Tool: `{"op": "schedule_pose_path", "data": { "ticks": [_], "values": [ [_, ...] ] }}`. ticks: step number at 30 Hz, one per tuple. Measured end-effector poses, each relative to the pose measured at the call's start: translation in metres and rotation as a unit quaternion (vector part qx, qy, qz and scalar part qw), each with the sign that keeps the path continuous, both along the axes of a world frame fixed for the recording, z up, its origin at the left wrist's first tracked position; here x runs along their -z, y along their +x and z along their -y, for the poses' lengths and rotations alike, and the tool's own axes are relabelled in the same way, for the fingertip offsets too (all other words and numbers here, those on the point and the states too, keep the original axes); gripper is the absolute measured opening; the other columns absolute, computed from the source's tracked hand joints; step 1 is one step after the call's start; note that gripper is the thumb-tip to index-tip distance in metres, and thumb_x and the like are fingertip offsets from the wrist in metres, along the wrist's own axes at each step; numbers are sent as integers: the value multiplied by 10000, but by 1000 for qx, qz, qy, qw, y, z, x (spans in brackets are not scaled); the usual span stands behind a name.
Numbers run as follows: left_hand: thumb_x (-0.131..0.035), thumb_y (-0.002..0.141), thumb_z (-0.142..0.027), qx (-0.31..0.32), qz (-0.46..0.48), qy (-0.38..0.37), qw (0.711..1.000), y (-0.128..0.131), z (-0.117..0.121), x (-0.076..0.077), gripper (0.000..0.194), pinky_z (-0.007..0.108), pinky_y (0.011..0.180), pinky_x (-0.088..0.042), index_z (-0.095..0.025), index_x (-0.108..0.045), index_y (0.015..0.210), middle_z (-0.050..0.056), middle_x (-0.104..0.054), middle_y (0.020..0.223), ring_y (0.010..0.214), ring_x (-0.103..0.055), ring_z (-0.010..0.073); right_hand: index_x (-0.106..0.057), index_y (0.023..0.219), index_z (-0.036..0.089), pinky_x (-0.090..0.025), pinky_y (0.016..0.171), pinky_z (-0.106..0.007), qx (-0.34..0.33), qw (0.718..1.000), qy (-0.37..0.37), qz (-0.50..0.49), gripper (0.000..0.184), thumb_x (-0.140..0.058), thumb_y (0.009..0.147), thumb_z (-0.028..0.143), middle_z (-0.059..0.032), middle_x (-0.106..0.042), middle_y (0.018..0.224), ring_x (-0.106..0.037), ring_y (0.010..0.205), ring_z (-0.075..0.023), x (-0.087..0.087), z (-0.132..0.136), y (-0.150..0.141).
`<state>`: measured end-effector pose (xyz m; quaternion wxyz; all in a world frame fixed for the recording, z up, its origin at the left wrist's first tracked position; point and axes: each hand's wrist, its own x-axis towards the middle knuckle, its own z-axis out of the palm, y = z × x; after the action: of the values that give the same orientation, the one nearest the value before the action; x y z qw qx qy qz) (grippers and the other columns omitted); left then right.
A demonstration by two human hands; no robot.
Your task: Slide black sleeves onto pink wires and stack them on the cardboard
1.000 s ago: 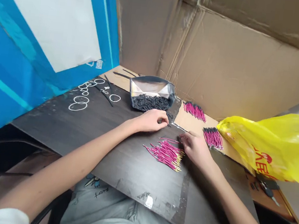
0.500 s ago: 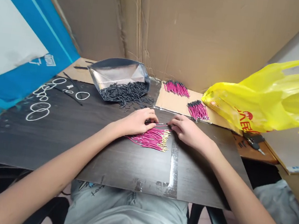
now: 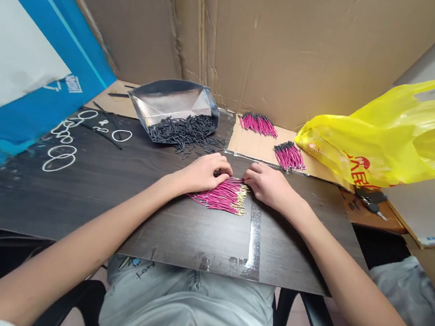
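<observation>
A bundle of magenta wires [image 3: 219, 195] with yellowish tips lies on the dark table between my hands. My left hand [image 3: 204, 173] is at its upper left, thumb and fingers closed on a magenta wire at the bundle's top edge. Something dark shows in the gap between that thumb and the fingers. Close to the wires' tipped ends, my right hand [image 3: 264, 183] has its fingers pinched together. Whatever they hold is hidden by the fingertips. Behind my left hand, an opened silvery bag [image 3: 176, 97] spills short black tubes [image 3: 184, 131].
Two bunches of black-ended magenta wires [image 3: 258, 124] lie on a cardboard sheet [image 3: 241, 142]. A yellow plastic bag [image 3: 339, 138] and keys [image 3: 373, 206] are at right. White rubber bands [image 3: 59, 158] lie at left. Cardboard [image 3: 295, 45] walls the back.
My hands have come slightly closer together over the bundle's top edge. The wires and the dark bit seen earlier between my fingertips are now mostly covered. The view has shifted slightly.
</observation>
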<state>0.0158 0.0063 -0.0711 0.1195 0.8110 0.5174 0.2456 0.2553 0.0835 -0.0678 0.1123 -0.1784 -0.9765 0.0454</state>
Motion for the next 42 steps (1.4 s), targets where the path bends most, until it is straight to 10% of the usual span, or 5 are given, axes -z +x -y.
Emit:
{"op": "schedule_pose_path", "data": {
  "ticks": [17,42],
  "values": [
    [-621,946,-275,0,-8,0,1000,4,-3,3,149,356,845,-464,-182,-733,914,52,-680,884,908,-570,209,-568,1077,143,-334,621,-337,28,997,61,31,168,-419,1068,221,-109,-641,1051,-607,928,-221,14,-2,-13],
    [-461,1018,-279,-19,-11,-13,1000,12,-5,6,194,376,865,-450,-180,-572,895,76,-629,944,930,-561,220,-628,1033,192,-355,686,-299,52,997,-51,-38,123,-522,1041,255,-62,-665,1048,-632,922,-193,13,-4,-17]
  ]
}}
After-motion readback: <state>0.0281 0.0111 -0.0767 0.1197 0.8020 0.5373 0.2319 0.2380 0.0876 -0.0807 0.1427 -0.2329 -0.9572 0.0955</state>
